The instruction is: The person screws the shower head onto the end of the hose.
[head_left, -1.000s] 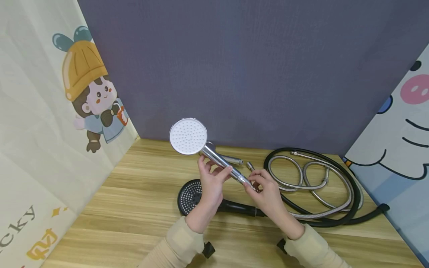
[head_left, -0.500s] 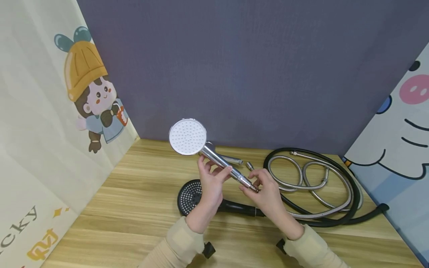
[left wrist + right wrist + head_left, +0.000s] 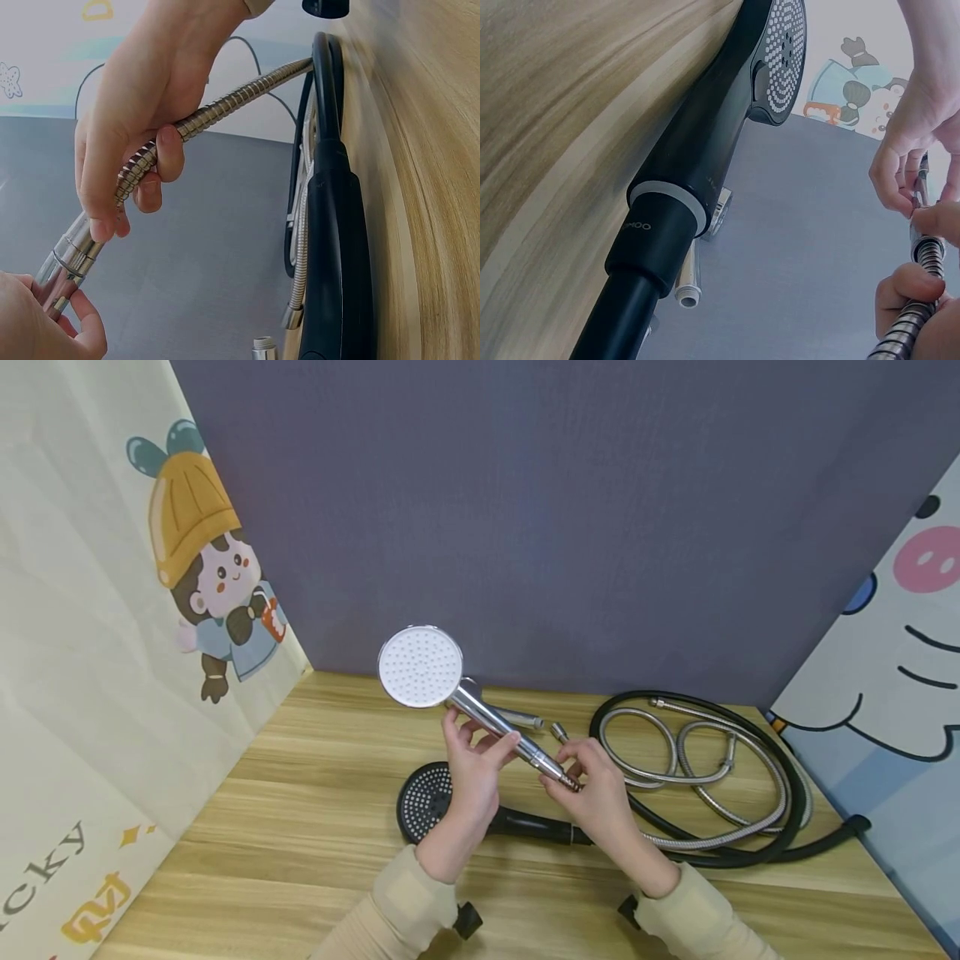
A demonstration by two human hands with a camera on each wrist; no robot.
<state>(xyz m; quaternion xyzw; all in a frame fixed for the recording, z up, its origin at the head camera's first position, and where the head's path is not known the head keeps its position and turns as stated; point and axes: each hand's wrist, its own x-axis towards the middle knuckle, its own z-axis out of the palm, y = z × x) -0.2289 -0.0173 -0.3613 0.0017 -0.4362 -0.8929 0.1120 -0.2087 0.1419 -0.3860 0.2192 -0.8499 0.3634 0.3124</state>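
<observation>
A chrome hand shower [image 3: 420, 667] with a round white spray face is held up, tilted, above the table. My left hand [image 3: 474, 777] grips its chrome handle [image 3: 483, 714] around the middle. At the handle's lower end sits the metal nut [image 3: 79, 241] of a ribbed steel shower hose [image 3: 236, 101]. My right hand [image 3: 600, 789] has its fingers curled round the hose just below that nut, thumb and fingertips near the joint. Whether the threads are engaged cannot be seen. Beneath both hands lies a black hand shower [image 3: 423, 802] on its black hose.
Behind the held shower, a smaller chrome hand shower [image 3: 517, 718] lies against the dark back panel [image 3: 525, 527]. Coiled steel hoses [image 3: 667, 777] and a thick black hose [image 3: 798, 802] fill the right side of the wooden table [image 3: 300, 810]. Printed cloths hang at both sides.
My right fingers have shifted slightly at the joint, leaving more of the nut in view than a second ago. My left hand and the chrome hand shower have stayed almost still.
</observation>
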